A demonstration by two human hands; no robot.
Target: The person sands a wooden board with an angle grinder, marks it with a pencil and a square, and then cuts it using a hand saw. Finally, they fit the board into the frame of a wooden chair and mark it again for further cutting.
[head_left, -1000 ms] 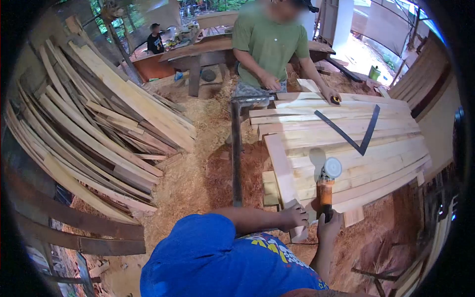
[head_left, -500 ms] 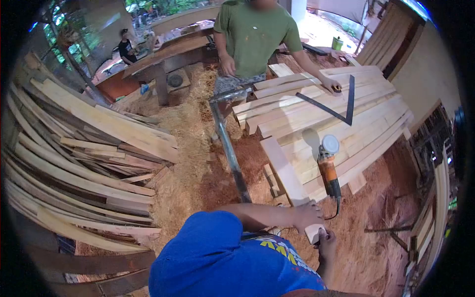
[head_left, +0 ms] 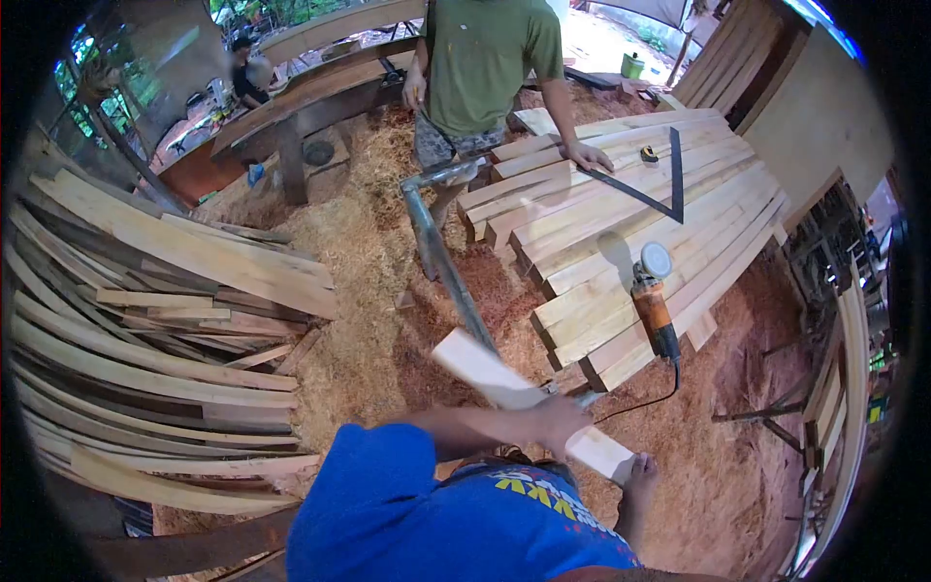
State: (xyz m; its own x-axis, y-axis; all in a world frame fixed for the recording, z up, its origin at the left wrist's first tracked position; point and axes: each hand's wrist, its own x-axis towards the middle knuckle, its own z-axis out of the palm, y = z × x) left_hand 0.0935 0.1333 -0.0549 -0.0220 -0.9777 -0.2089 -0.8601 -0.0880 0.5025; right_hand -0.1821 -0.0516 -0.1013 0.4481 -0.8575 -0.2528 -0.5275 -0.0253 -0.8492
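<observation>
A pale board (head_left: 485,371) slants across the space in front of my body, off the near end of the row of planks (head_left: 621,209). My left hand (head_left: 562,423) is closed over the board past its middle, gripping it from above. At the board's near right end, my right hand (head_left: 638,473) has its fingers wrapped round the tip. Beyond my hands, an orange angle grinder (head_left: 653,308) rests on the planks with its round disc up. Its black cord hangs down near the board.
Across the planks stands a co-worker in a green shirt (head_left: 490,63), one hand (head_left: 587,155) at a black square (head_left: 676,175). A tape measure (head_left: 649,153) lies nearby. A metal frame (head_left: 446,262) stands left of the planks. Stacked lumber (head_left: 165,364) fills the left side.
The board in my hands has swung left, away from the row of planks. The co-worker's hand has moved from the tape measure to the end of the square. The view has shifted slightly.
</observation>
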